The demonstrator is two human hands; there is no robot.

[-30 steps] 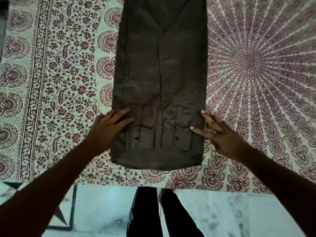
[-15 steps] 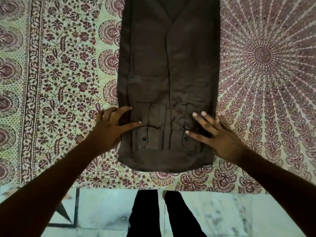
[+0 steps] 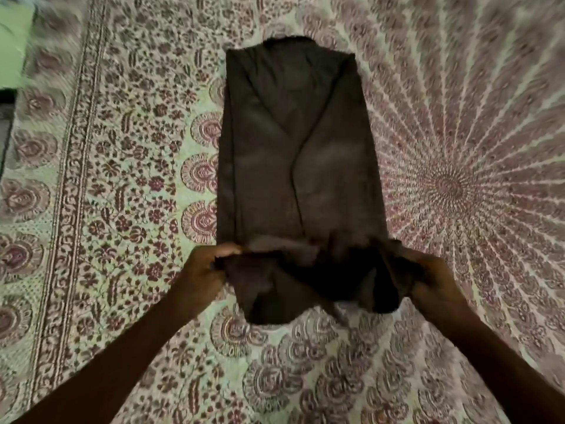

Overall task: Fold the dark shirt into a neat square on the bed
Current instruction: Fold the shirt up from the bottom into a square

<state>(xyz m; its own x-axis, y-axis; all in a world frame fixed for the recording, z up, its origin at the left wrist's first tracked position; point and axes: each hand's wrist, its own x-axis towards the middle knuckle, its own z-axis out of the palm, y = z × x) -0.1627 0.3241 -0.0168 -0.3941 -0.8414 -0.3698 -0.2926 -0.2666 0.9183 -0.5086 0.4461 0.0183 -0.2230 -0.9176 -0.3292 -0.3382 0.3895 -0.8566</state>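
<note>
**Dark shirt** point(image 3: 299, 154). Brown-black woven cloth, matte, lightly creased. Folded lengthwise into a long narrow rectangle, with the side panels turned in and meeting along a central seam that opens into a V toward 12 o'clock. Rounded collar end at 12 o'clock, lying flat. Placed near the middle of the view, long axis running 12 to 6 o'clock. Near end at 6 o'clock raised off the surface and bunched into soft hanging folds, the lower edge sagging in two uneven lobes.

**Left hand** point(image 3: 203, 270). At the shirt's 8 o'clock corner. Fingers curled, pinching the raised left edge of the cloth against the thumb.

**Right hand** point(image 3: 434, 280). At the shirt's 4 o'clock corner. Fingers curled round the gathered right edge, fingertips buried in fabric. Exact grip hard to make out through the motion blur. Level with the left hand, the lifted hem slack between the two. Forearms entering from 7 and 5 o'clock.

**Bed** point(image 3: 122, 301). Covered in thin printed cloth, pale green ground with maroon floral print, spread smooth under the shirt.
- Mandala point(image 3: 449, 185): fine rays fanning outward, centre at 3 o'clock from the shirt.
- Medallions point(image 3: 200, 172): a column of round scalloped motifs just beside the shirt's 9 o'clock edge.
- Border band point(image 3: 67, 194): striped, farther out toward 9 o'clock, well apart from the shirt.
</note>
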